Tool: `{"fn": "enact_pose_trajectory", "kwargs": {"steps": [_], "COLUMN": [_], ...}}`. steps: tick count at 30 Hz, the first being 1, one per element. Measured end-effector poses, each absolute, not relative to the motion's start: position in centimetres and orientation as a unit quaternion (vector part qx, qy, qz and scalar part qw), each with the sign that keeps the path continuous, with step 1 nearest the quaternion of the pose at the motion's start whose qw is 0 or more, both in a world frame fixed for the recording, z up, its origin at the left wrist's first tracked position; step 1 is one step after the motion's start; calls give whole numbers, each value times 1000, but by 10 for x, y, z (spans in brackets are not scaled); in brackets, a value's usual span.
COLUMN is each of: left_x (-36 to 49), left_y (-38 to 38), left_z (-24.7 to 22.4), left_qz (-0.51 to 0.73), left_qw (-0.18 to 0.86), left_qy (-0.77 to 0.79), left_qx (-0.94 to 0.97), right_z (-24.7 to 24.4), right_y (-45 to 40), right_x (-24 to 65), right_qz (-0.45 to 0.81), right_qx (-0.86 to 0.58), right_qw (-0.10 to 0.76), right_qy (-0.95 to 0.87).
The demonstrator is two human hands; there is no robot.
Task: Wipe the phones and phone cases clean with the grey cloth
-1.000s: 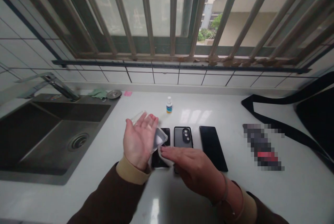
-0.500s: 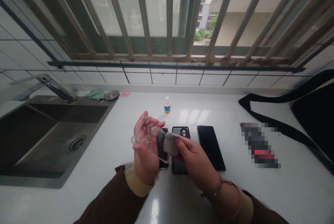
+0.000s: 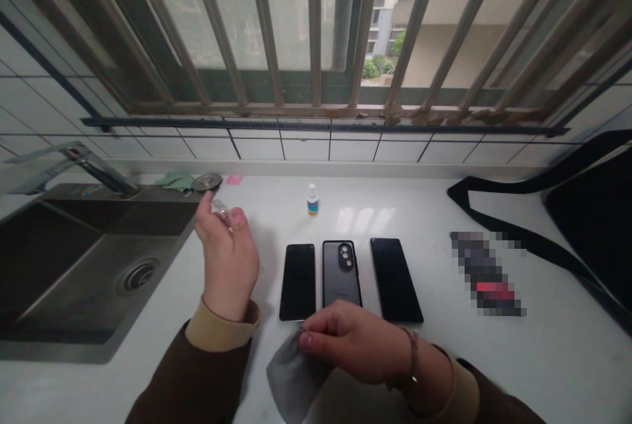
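My left hand (image 3: 227, 259) is raised beside the sink, its fingers closed round a clear phone case (image 3: 220, 211), most of which is hidden behind the hand. Low in the middle, my right hand (image 3: 345, 342) pinches a grey cloth (image 3: 296, 374) that hangs down from the fingertips. On the white counter, just beyond the right hand, a black phone (image 3: 297, 282) lies left of a dark phone case (image 3: 340, 279) with a camera cutout. A larger black phone (image 3: 397, 279) lies to the right of that case.
A small spray bottle (image 3: 313, 201) stands near the back wall. At the left is a sink (image 3: 103, 279) with a faucet (image 3: 103, 170), a green cloth (image 3: 176, 180) and a metal strainer (image 3: 207, 182). A black bag (image 3: 592, 200) with its strap and a pixelated item (image 3: 488, 276) lie right.
My left hand has moved left with the clear case, away from the cloth. My right hand has come down nearer, and the grey cloth now hangs loose, leaving the left phone uncovered.
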State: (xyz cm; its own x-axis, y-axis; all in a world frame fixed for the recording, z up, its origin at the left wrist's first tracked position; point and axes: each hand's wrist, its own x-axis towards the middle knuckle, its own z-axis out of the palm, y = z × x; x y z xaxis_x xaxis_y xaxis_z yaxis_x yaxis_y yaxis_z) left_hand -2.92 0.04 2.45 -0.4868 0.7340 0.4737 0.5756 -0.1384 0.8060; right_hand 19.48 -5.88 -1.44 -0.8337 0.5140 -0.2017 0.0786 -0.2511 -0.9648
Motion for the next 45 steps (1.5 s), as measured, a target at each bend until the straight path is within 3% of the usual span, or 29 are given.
{"fn": "enact_pose_trajectory", "kwargs": {"steps": [3,6,13,22,30,37,45], "left_x": [-37,-33,-29,-26,-24,-17,-24], "left_y": [5,4,2,0,8,13,18], "left_z": [21,12,2,7,2,-16,-10], "left_qz": [344,174,42,51,126,173,304], "left_qw": [-22,-38,-52,-3,-40,96,147], "left_qy": [735,772,787,814,737,626,592], "left_qx": [585,610,613,578,663,755,731], "right_z": [-10,-7,-5,-3,-3,-5,-3], "right_y": [-58,-59,-67,-70,-71,-73,-71], "right_x": [197,196,190,189,186,183,181], "right_qz": [702,677,591,541,460,421,426], "right_qx": [-214,-200,-219,-191,-165,-156,-167], "right_qw": [95,86,118,127,158,139,84], "right_qy": [-672,-703,-767,-809,-858,-883,-885]}}
